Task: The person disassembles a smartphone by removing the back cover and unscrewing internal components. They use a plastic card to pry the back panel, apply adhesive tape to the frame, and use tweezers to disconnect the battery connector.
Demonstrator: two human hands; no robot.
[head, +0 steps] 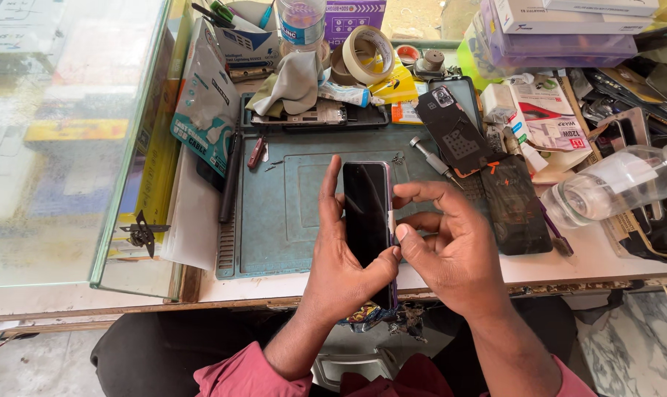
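Nearest the viewer, 2 pink-sleeved forearms rise from the bottom edge toward a cluttered worktop. The left hand is closed around a slim smartphone with a dark glass face and purple edges, cradling it from behind and from the left, with its thumb pressed against the phone's lower right edge. The phone stands nearly upright, lifted above a teal rubber repair mat that lies on the worktop. The right hand sits just beside the phone, its fingers curled; its thumb and index finger pinch the right edge, where a small pale tab shows. Behind the right hand lie a black phone back cover, a small metal screwdriver and a dark phone panel. A clear plastic bottle lies on its side at the right. A roll of beige tape sits at the back.
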